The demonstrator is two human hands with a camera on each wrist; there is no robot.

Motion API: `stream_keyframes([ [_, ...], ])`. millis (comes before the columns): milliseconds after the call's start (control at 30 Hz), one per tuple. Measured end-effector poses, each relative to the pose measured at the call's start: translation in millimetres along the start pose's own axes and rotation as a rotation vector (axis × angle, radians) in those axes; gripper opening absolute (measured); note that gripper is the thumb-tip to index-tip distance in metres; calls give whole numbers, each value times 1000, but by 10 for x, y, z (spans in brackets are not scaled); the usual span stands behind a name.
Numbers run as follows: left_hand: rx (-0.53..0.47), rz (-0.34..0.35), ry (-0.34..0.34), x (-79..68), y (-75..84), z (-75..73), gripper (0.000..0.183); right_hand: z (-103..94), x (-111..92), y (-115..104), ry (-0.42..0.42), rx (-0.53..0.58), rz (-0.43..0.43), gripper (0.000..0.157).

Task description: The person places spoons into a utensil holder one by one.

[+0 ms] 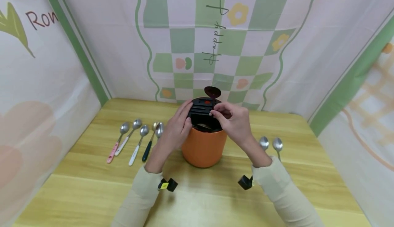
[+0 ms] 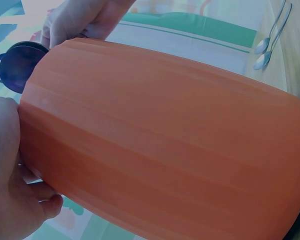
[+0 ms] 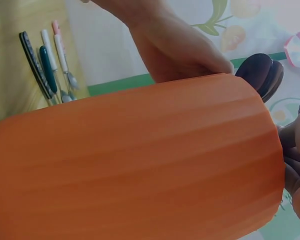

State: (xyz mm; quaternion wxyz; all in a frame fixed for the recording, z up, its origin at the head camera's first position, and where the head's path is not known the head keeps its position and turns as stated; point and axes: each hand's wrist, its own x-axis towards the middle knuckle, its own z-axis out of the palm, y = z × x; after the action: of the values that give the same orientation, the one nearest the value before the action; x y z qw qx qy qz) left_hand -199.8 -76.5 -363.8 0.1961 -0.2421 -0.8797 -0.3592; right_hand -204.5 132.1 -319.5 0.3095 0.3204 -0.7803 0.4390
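An orange utensil holder [image 1: 203, 150] stands upright on the table, with a black slotted insert [image 1: 200, 110] across the back of its mouth. My left hand [image 1: 174, 128] holds the holder's left side at the rim, thumb toward the front. Above the insert rises the dark, round bowl of a spoon [image 1: 212, 92]. At the base of its stem my right hand [image 1: 236, 122] pinches with thumb and index finger, over the holder's right rim. In the right wrist view, dark rounded bowls [image 3: 257, 74] show beyond the rim. The holder's wall hides its inside from both wrist views.
Several spoons lie to the left, with pink [image 1: 112, 152], white [image 1: 134, 155] and dark handles [image 1: 147, 151]; one spoon bowl [image 1: 159, 130] is right beside my left hand. Two spoons [image 1: 277, 145] lie at the right, partly behind my forearm. Patterned cloth [image 1: 129, 66] walls the table's back and sides.
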Motion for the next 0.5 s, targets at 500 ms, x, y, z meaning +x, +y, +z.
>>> stream_keyframes([
  [500, 1, -3, -8, -2, -11, -4, 56, 55, -74, 22, -26, -109, 9, 6],
])
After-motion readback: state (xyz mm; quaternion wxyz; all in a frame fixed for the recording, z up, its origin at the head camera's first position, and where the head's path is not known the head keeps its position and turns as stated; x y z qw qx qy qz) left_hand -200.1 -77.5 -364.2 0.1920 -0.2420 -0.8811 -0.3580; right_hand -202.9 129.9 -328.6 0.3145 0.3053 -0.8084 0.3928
